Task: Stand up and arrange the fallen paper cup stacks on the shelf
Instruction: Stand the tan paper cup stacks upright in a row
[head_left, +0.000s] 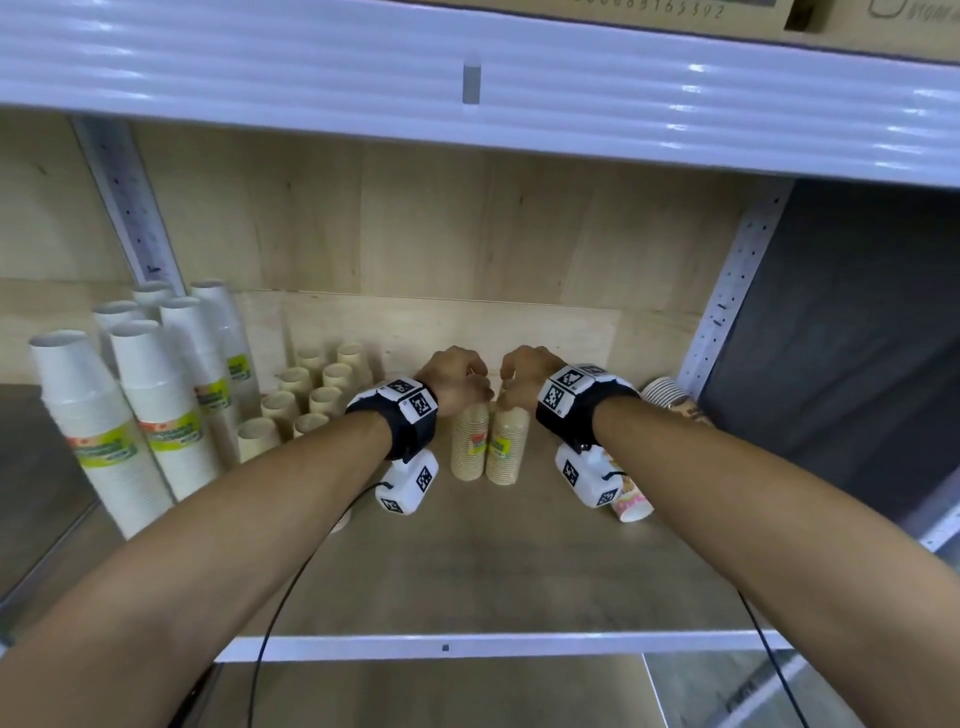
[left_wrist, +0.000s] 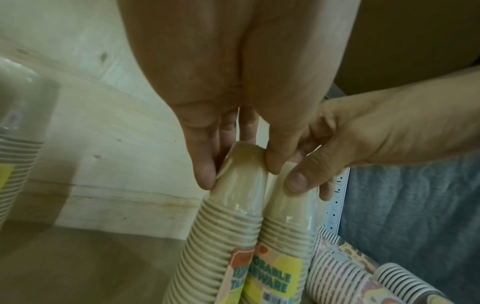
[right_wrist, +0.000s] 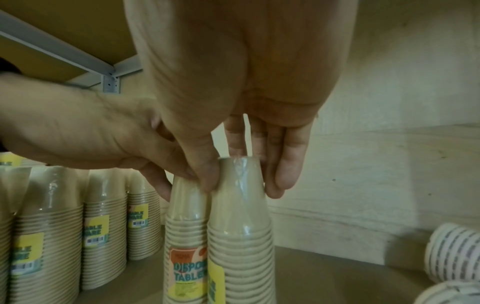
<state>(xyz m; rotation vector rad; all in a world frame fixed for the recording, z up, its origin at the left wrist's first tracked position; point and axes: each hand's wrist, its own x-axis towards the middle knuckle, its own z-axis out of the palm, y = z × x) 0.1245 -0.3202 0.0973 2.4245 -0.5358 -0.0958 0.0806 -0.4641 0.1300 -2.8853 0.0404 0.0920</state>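
Note:
Two tan paper cup stacks wrapped in plastic stand upright side by side mid-shelf, the left stack touching the right stack. My left hand pinches the top of the left stack between thumb and fingers. My right hand grips the top of the right stack the same way. Patterned cup stacks lie fallen at the right; one is partly hidden under my right forearm.
Tall white cup stacks stand at the far left, with several upright tan stacks beside them. The upper shelf's edge hangs overhead. A metal upright bounds the right side. Bare shelf board runs to the front rail.

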